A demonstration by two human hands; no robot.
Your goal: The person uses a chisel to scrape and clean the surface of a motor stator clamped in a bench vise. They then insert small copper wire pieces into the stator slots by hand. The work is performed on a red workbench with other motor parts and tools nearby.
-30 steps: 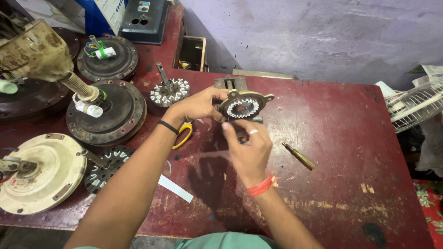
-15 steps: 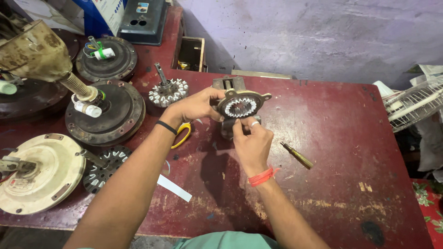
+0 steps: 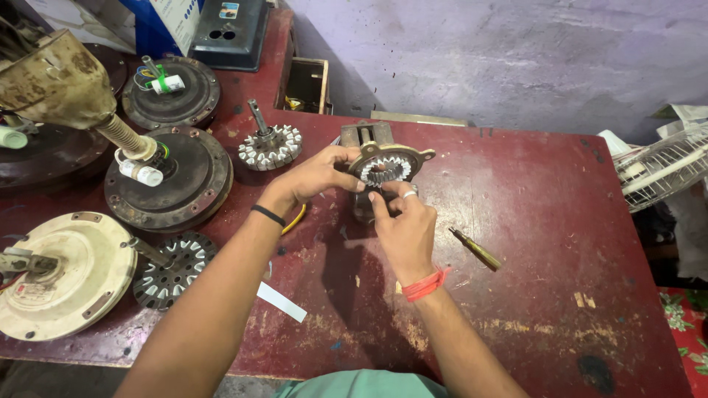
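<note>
We hold a round metal motor part point(image 3: 389, 167) with a toothed ring inside it, above the far middle of the dark red table point(image 3: 560, 243). Our left hand point(image 3: 318, 177) is closed on its left edge, with the thumb on the front and the fingers behind. Our right hand point(image 3: 402, 225) is just below it, partly closed, with the fingertips touching the lower rim of the part; whether it really grips the part, we cannot tell. Behind the part stands a small grey metal block point(image 3: 359, 135).

To the right of our right hand lies a screwdriver point(image 3: 477, 249) on the table, near but apart. To the left we see a white toothed stator with a shaft point(image 3: 270, 145), a dark round motor housing point(image 3: 184, 177), a cream housing point(image 3: 63, 273) and another stator point(image 3: 171, 269).
</note>
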